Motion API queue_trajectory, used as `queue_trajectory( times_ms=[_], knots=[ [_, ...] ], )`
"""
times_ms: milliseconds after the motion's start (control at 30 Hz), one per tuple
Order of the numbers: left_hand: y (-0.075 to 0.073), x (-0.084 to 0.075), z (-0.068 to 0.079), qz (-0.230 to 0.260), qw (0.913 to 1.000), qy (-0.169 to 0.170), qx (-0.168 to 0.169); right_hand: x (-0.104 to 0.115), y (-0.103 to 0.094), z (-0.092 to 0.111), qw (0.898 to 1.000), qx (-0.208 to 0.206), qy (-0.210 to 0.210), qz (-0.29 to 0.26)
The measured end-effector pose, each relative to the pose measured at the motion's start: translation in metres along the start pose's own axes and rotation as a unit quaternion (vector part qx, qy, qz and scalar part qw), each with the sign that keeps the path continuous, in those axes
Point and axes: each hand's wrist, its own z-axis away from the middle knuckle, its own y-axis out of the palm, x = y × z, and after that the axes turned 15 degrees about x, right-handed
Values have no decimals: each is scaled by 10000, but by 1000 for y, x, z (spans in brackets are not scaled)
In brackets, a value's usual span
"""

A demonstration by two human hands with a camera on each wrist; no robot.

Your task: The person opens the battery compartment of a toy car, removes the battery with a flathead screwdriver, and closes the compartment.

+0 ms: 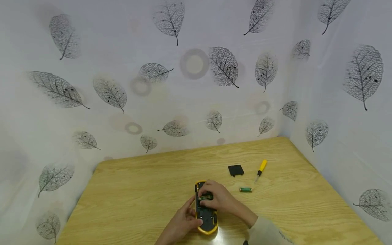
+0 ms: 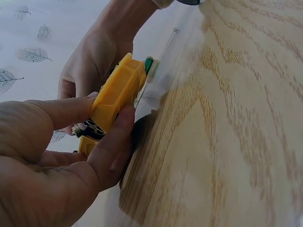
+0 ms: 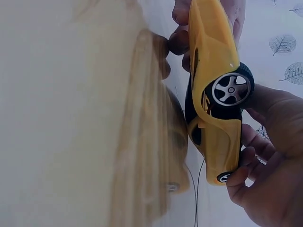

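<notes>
A yellow toy car (image 1: 208, 226) is turned over, its black underside facing up toward the head camera. My left hand (image 1: 182, 221) grips it along its left side, thumb near the lower end; the left wrist view shows those fingers on the yellow body (image 2: 118, 90). With the fingertips of my right hand (image 1: 221, 198) I pinch a green battery (image 1: 205, 197) at the underside, over the middle of the car. Its metal end (image 2: 77, 130) shows in the left wrist view. The fingers partly cover the battery, so how far it is seated cannot be seen. In the right wrist view, a wheel (image 3: 231, 90) faces the camera.
Right of the car, another green battery (image 1: 245, 190) lies on the wooden table (image 1: 137, 190). Beyond it are a black rectangular cover (image 1: 235, 170) and a yellow-handled screwdriver (image 1: 262, 165). A leaf-patterned white curtain (image 1: 122, 41) surrounds the table's back and sides.
</notes>
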Motion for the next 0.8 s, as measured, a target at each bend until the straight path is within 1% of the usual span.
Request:
queue_trajectory(
  times_ms=[100,267,433,633,800],
  knots=[
    [0,-1,1,22,10000,20,0,1,1,0,9997,-126,21,-189],
    [1,-1,2,19,10000,40,-22,3,2,0,9986,-265,271,-360],
    [0,-1,1,57,10000,-1,-27,4,2,0,9964,-257,492,-648],
    [-1,-1,1,-12,10000,-17,-55,6,1,1,9941,-318,534,-886],
    [0,-1,1,-72,9999,27,-80,10,-2,5,9897,-367,666,-1211]
  ],
)
